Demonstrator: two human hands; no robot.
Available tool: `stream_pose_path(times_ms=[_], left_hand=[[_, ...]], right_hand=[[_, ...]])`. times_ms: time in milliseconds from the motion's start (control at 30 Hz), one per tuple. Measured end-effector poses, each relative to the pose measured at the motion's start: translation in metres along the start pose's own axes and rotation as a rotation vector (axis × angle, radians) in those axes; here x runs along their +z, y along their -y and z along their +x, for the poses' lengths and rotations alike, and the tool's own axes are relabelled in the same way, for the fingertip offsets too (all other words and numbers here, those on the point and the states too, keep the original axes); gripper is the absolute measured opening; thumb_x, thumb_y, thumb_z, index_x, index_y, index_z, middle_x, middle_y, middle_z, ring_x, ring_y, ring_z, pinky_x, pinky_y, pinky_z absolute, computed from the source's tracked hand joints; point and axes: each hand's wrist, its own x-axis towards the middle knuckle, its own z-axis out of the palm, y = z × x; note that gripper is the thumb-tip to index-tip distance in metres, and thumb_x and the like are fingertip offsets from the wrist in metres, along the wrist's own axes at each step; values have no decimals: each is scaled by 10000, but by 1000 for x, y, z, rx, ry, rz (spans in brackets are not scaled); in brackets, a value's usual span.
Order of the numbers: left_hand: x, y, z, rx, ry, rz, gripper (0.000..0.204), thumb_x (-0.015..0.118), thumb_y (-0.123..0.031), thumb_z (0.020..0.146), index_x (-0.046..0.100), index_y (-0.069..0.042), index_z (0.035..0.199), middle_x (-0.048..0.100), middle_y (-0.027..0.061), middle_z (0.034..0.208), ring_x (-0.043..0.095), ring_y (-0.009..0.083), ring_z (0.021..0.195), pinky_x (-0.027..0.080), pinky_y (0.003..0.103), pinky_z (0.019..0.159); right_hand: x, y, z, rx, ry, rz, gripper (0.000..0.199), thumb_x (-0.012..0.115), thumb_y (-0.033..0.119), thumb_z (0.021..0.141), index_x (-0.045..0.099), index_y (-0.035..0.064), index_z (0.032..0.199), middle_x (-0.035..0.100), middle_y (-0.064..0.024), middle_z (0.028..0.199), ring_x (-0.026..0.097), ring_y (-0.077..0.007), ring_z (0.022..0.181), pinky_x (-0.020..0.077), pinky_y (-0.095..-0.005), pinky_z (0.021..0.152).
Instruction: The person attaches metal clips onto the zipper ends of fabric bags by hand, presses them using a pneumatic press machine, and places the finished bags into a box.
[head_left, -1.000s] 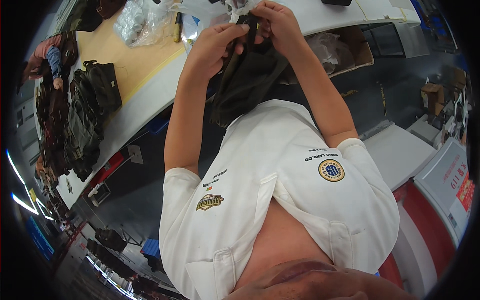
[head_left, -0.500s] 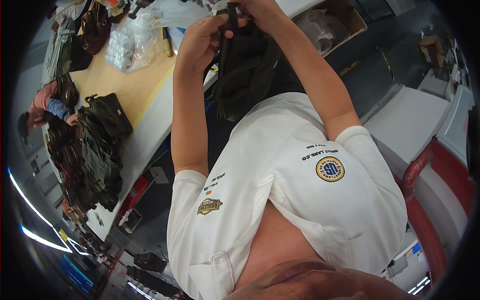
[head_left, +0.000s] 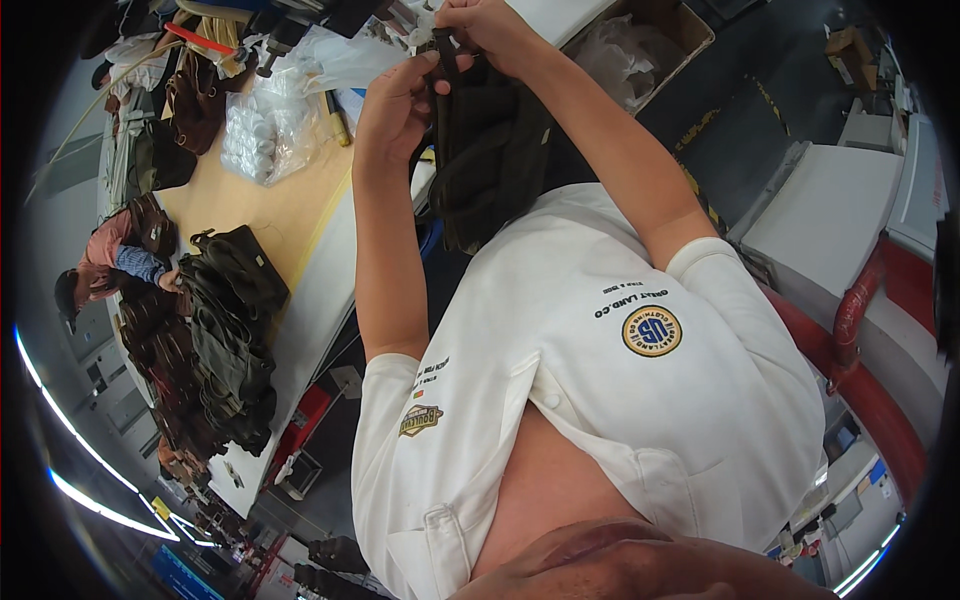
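A dark olive bag (head_left: 490, 150) hangs in front of my shirt, below my hands. My left hand (head_left: 393, 112) is closed, its thumb and fingers pinching a narrow dark strap (head_left: 447, 62) at the bag's upper end. Just to the right, my right hand (head_left: 492, 38) is closed too, with its fingers bent beside the top of the strap. What lies between the right fingertips is too small and hidden to make out. Both forearms are raised and stretched forward.
A table (head_left: 300, 215) at left bears a plastic bag of white rolls (head_left: 262, 135), a yellow-handled tool (head_left: 337, 120) and a heap of dark bags (head_left: 230, 330). Another person (head_left: 115, 262) touches that heap. Right of my hands stands an open carton (head_left: 690, 38) with clear plastic inside.
The view has shifted, bringing more dark machinery in at the top. My right hand sits slightly lower and nearer the strap's top; my left hand still pinches the strap.
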Motion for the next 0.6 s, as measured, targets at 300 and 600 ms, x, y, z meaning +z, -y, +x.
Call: stream_pose_path(times_ms=[300,600], left_hand=[[-5,2,2,-26,23,-63,224,555,-136,911,625,45,1023,717,132,938,538,42,640,345,168,477],[-5,2,2,-23,32,-30,329,557,-162,907,562,53,1157,706,130,1006,498,32,657,335,154,478]], right_hand=[[-2,1,0,6,54,-26,158,549,129,887,612,42,770,538,-18,675,473,-112,555,390,-244,463],[-1,2,0,-6,45,-28,168,557,136,891,605,44,758,527,-14,669,461,-105,549,386,-242,456]])
